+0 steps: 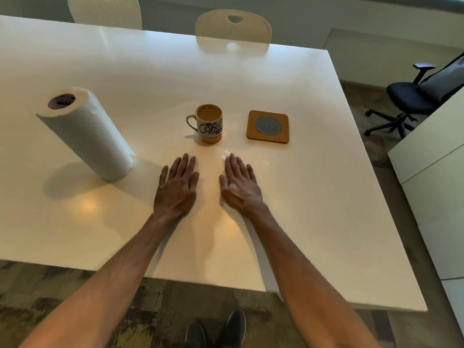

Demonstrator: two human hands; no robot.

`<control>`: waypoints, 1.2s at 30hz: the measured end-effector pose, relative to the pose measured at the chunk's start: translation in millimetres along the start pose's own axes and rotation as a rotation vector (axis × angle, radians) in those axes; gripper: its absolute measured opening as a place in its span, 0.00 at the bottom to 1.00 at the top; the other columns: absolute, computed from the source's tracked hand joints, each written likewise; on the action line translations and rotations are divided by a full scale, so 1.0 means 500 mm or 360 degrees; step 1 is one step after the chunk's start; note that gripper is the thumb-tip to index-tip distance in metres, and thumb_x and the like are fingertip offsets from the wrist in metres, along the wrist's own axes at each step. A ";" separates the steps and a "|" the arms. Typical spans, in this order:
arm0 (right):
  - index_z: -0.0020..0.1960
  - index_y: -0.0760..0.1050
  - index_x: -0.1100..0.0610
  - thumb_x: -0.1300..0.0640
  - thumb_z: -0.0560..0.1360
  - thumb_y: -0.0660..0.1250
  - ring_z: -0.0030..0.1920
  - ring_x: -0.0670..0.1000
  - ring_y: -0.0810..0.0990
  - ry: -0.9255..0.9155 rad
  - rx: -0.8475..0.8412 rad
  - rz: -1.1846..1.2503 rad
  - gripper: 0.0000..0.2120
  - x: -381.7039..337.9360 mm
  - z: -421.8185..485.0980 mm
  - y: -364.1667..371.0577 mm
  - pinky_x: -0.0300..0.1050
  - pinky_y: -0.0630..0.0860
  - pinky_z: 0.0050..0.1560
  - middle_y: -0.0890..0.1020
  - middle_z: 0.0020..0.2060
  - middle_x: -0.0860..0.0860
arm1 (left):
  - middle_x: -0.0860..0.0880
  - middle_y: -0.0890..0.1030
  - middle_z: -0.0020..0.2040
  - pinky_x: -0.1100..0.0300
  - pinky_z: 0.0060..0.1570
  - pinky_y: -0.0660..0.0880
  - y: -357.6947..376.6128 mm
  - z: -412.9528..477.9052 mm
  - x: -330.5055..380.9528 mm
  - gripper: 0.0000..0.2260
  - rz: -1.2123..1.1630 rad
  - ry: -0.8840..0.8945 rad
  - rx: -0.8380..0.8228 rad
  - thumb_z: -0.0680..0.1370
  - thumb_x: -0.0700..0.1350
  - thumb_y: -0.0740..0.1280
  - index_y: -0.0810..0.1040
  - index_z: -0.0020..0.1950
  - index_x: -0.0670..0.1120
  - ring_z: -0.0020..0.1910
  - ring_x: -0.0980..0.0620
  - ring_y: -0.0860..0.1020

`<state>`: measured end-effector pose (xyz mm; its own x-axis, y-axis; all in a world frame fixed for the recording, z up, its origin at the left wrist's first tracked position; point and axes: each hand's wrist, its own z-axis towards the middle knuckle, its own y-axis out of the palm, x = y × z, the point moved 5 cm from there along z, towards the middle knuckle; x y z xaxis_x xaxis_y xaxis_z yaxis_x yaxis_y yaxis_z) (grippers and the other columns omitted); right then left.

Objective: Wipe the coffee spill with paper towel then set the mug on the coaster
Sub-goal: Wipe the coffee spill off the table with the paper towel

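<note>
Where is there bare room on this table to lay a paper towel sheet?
Bare: the wide table stretch behind mug and coaster, the patch between paper towel roll and mug, and right of the coaster to the edge. Crowded: before the mug, where left hand and right hand lie flat.

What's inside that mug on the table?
The mug holds light brown coffee, filled close to the rim. The liquid hides the mug's inner bottom.

Bare worktop (313,197) lies between the hands (177,188) and the mug (208,123). The paper towel roll (85,133) stands well left; the coaster (268,126) sits just right of the mug.
</note>
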<state>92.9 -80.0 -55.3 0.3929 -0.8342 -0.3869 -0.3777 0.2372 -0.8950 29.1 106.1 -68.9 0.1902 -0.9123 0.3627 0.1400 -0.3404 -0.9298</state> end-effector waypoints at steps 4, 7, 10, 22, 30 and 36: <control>0.86 0.34 0.51 0.41 0.87 0.41 0.85 0.45 0.32 -0.0157 0.0009 -0.0013 0.33 -0.058 -0.057 0.040 0.52 0.34 0.85 0.35 0.86 0.47 | 0.55 0.48 0.89 0.45 0.87 0.44 -0.009 -0.007 0.006 0.27 -0.0048 0.0015 -0.0001 0.89 0.59 0.43 0.48 0.89 0.57 0.88 0.56 0.46; 0.87 0.36 0.50 0.41 0.87 0.41 0.84 0.43 0.33 -0.0141 0.0060 -0.0009 0.32 -0.063 -0.111 0.061 0.51 0.36 0.86 0.36 0.86 0.45 | 0.55 0.48 0.89 0.45 0.87 0.43 -0.013 -0.012 0.006 0.27 -0.0064 0.0025 -0.0015 0.89 0.57 0.44 0.48 0.89 0.56 0.88 0.55 0.46; 0.86 0.36 0.48 0.41 0.87 0.40 0.84 0.42 0.34 -0.0081 0.0122 -0.0060 0.31 -0.038 -0.151 0.065 0.52 0.35 0.85 0.37 0.85 0.43 | 0.54 0.47 0.89 0.45 0.87 0.42 -0.011 -0.013 0.006 0.27 -0.0048 0.0030 -0.0016 0.89 0.57 0.44 0.47 0.89 0.55 0.88 0.55 0.45; 0.87 0.37 0.51 0.50 0.89 0.42 0.86 0.45 0.38 0.0624 0.0423 0.0019 0.29 0.182 -0.185 -0.041 0.53 0.37 0.86 0.38 0.87 0.45 | 0.53 0.47 0.90 0.45 0.86 0.41 0.009 -0.023 0.025 0.27 -0.0003 -0.0184 0.0040 0.89 0.53 0.46 0.48 0.89 0.54 0.89 0.53 0.47; 0.87 0.35 0.55 0.47 0.89 0.42 0.86 0.48 0.34 0.0379 0.0229 0.0059 0.31 0.089 0.002 -0.057 0.55 0.36 0.86 0.36 0.86 0.50 | 0.53 0.50 0.90 0.44 0.87 0.44 0.005 -0.019 0.032 0.27 0.0026 -0.0164 0.0081 0.89 0.52 0.47 0.50 0.89 0.54 0.89 0.52 0.48; 0.86 0.34 0.52 0.42 0.87 0.41 0.85 0.46 0.33 0.0010 0.0090 -0.0017 0.32 -0.016 0.021 0.004 0.52 0.35 0.86 0.35 0.86 0.48 | 0.53 0.49 0.89 0.45 0.86 0.42 -0.003 -0.020 0.038 0.27 -0.0072 -0.0174 0.0066 0.89 0.57 0.43 0.49 0.89 0.54 0.88 0.53 0.47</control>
<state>98.0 -67.6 -56.6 0.3913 -0.8401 -0.3758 -0.3253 0.2557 -0.9104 23.0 87.2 -61.5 0.2871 -0.8654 0.4107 0.1902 -0.3687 -0.9099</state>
